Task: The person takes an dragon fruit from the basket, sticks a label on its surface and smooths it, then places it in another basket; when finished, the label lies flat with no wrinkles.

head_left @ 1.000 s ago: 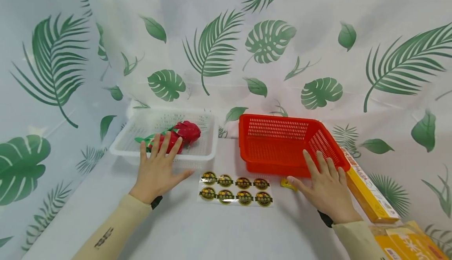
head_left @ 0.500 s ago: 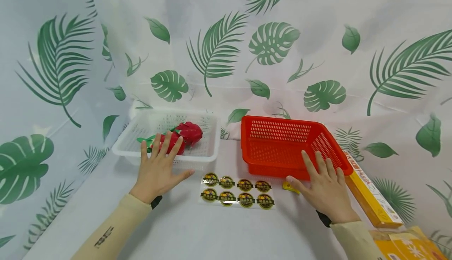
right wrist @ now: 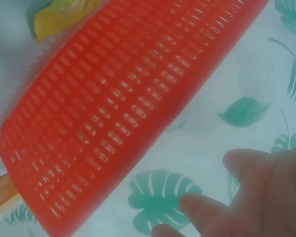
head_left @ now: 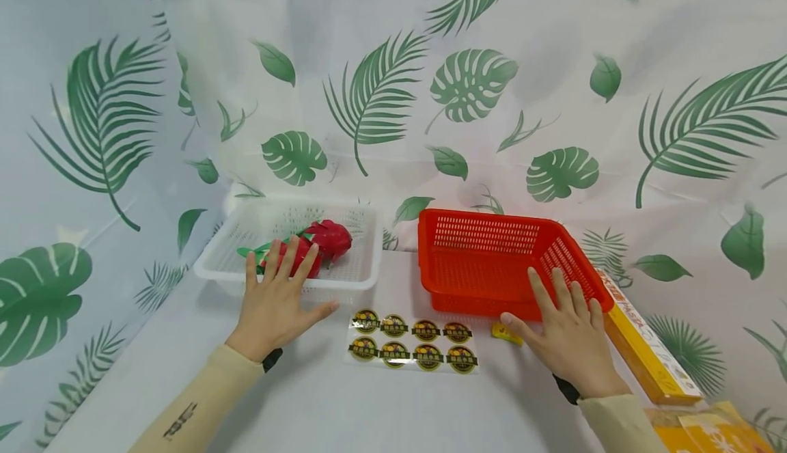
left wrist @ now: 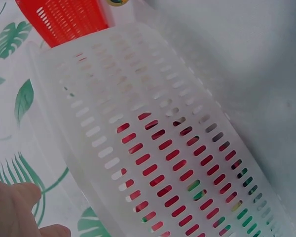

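Observation:
My left hand (head_left: 274, 313) is spread with straight fingers in front of the white basket (head_left: 332, 285), its fingertips overlapping the basket's near rim in the head view. Inside that basket lie red dragon fruits (head_left: 330, 239) with green leafy parts, partly hidden by the fingers. On the right, my right hand (head_left: 568, 344) is also spread, holding nothing, its fingers overlapping the near corner of the red basket (head_left: 473, 303). A small yellow object (head_left: 507, 333) lies by its thumb. Between the hands is a clear sheet of round stickers (head_left: 412, 341) in two rows.
A long yellow pasta box (head_left: 652, 350) lies to the right of the red basket. Nearer, an orange package (head_left: 707, 429) shows at the lower right corner. A leaf-patterned cloth (head_left: 381, 186) hangs behind the white table (head_left: 369, 412).
The head view has shifted slightly, so the baskets and stickers sit a little lower in it. Both hands keep their spread pose, and nothing has been taken hold of.

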Available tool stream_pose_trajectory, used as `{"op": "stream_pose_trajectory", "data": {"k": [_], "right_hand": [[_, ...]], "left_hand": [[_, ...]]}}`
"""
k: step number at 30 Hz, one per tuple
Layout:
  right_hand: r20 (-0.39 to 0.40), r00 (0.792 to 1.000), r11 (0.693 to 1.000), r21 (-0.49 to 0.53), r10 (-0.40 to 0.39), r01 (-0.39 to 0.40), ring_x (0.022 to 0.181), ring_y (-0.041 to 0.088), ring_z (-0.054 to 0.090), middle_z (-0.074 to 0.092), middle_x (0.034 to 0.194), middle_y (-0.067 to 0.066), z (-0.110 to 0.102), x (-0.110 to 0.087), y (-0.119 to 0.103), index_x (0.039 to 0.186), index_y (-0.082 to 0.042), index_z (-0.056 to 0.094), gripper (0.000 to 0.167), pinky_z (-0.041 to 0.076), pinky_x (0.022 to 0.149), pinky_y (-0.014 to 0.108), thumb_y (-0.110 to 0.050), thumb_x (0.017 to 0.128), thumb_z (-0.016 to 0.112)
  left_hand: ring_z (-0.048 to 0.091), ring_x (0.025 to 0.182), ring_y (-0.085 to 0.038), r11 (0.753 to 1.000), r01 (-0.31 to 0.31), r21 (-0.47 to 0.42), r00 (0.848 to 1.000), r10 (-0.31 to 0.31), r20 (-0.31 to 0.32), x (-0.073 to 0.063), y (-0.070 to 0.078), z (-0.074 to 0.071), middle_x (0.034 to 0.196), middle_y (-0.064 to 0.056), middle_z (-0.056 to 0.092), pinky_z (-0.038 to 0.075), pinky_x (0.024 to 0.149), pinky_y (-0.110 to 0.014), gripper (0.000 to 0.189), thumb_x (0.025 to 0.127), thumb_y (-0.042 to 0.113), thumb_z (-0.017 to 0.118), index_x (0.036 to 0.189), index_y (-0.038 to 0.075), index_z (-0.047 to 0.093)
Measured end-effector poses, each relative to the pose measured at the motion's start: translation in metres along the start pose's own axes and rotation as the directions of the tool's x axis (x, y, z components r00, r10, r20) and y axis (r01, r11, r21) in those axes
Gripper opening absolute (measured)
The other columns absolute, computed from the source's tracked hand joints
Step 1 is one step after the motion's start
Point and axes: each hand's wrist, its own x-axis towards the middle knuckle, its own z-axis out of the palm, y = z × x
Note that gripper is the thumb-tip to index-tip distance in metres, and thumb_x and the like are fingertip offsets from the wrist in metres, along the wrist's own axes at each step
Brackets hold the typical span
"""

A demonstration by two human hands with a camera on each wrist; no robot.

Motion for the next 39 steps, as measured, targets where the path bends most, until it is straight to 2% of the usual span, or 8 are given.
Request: {"op": "stream_pose_trajectory", "data": {"k": [12, 27, 39], "right_hand": [[-0.002, 1.0, 1.0, 0.01, 0.01, -0.01, 0.151, 0.065, 0.002, 0.001, 0.17, 0.033, 0.0012, 0.0006, 0.001, 0.168, -0.02, 0.003, 0.109, -0.001, 0.117, 0.082, -0.082, 0.09, 0.049], [-0.01, 1.0, 1.0, 0.013, 0.012, -0.012, 0.149, 0.065, 0.006, 0.002, 0.169, 0.034, -0.0012, -0.0013, 0.0005, 0.168, -0.019, 0.004, 0.108, 0.001, 0.117, 0.082, -0.077, 0.092, 0.053], [-0.002, 1.0, 1.0, 0.011, 0.019, -0.019, 0.149, 0.065, 0.006, 0.001, 0.169, 0.034, -0.0008, 0.0, 0.0015, 0.168, -0.018, 0.003, 0.109, 0.001, 0.117, 0.082, -0.077, 0.091, 0.054]], "left_hand": [[0.005, 0.162, -0.044, 1.0, 0.009, -0.004, 1.0, -0.009, -0.009, 0.0, 0.0012, -0.0011, 0.176, -0.014, 0.011, -0.006, 0.124, -0.073, 0.107, 0.086, 0.08, 0.057, 0.168, 0.025, 0.015], [0.004, 0.162, -0.043, 1.0, 0.02, 0.002, 1.0, -0.02, -0.008, -0.0002, -0.0007, -0.0003, 0.176, -0.014, 0.012, -0.006, 0.124, -0.074, 0.106, 0.086, 0.081, 0.056, 0.168, 0.023, 0.019], [-0.001, 0.163, -0.042, 0.999, 0.033, -0.018, 0.999, -0.033, 0.011, -0.0013, -0.0019, -0.0018, 0.177, -0.013, 0.007, -0.01, 0.124, -0.072, 0.103, 0.089, 0.08, 0.053, 0.167, 0.022, 0.019]]}}
